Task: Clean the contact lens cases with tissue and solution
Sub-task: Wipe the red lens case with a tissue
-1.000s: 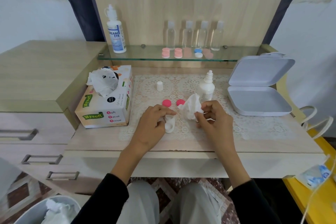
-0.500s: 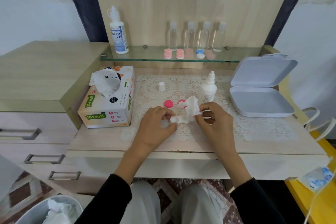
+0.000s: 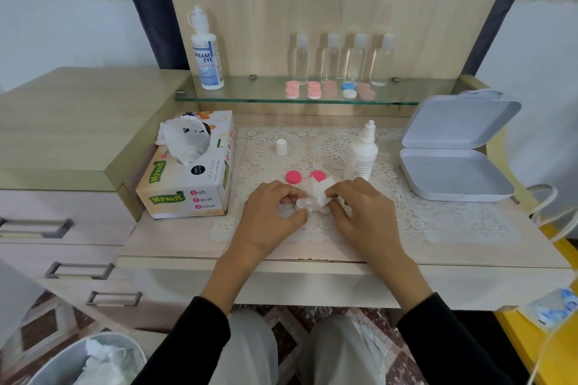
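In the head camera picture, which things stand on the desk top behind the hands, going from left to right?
tissue box → small white cap → two pink lids → white dropper bottle → open grey box

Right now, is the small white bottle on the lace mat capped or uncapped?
Uncapped. The small white bottle stands upright with its bare nozzle showing, and a white cap stands apart on the lace mat.
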Demonstrator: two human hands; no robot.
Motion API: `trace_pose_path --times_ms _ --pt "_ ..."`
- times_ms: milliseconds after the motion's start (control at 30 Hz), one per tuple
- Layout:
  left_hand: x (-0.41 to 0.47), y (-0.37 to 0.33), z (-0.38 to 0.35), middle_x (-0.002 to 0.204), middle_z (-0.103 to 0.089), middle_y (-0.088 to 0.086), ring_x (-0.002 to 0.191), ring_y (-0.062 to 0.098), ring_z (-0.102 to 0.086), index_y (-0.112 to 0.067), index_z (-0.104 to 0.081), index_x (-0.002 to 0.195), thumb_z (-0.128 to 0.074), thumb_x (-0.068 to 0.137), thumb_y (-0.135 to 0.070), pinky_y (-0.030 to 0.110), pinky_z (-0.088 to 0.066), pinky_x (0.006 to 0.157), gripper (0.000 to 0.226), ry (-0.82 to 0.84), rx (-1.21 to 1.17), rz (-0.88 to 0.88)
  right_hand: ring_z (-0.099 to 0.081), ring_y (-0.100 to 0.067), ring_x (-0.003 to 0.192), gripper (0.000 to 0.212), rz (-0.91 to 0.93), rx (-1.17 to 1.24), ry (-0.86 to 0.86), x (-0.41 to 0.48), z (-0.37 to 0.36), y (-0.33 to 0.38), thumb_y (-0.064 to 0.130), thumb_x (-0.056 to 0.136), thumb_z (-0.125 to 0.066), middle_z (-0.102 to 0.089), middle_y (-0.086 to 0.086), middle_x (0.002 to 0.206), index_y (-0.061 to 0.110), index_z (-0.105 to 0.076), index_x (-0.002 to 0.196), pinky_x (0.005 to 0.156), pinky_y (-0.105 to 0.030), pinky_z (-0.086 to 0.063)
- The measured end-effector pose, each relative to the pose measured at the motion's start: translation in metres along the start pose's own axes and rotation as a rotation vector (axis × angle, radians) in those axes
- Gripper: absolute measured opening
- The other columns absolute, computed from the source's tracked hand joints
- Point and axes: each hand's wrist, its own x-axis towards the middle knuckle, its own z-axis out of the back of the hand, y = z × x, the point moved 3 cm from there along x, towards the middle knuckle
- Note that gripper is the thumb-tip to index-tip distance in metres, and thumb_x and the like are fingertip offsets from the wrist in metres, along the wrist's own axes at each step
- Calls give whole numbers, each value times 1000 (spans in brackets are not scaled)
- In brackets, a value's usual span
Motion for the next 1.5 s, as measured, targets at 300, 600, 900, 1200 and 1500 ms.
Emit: trace_pose_path --times_ms 300,600,900,1200,1500 --pt "0 -1 1 85 -62 -11 83 12 -56 -21 -69 92 -54 62 -55 31 -45 82 48 -15 17 -17 -60 -16 67 10 -4 -67 165 -8 -4 10 17 74 -66 -65 8 77 19 -65 84 45 -28 -44" --pt "0 2 -3 88 -63 -10 85 11 -56 -22 -69 94 -63 66 -51 27 -43 81 40 -17 -1 -17 -55 -20 72 18 -156 20 434 20 -7 12 15 78 -64 -62 5 83 17 -51 90 57 -27 -38" --pt "1 3 -5 88 -65 -4 85 15 -56 -19 -69 94 -80 72 -26 34 -46 82 25 -45 19 -41 -53 -21 60 29 -163 144 272 6 -12 11 2 73 -67 -52 11 70 20 -46 81 54 -36 -46" --pt "1 2 -3 87 -64 -7 84 12 -56 -20 -70 94 -80 72 -31 31 -45 82 27 -46 32 -41 -46 -5 47 30 -352 413 236 -1 -22 -6 0 78 -67 -58 10 79 21 -46 82 57 -27 -37" --pt "-1 0 -2 85 -64 -9 83 10 -56 -21 -70 91 -81 71 -30 33 -44 83 24 -49 12 -40 -37 -7 46 11 -355 471 102 2 -15 -11 10 90 -59 -58 2 71 15 -50 95 50 -22 -30"
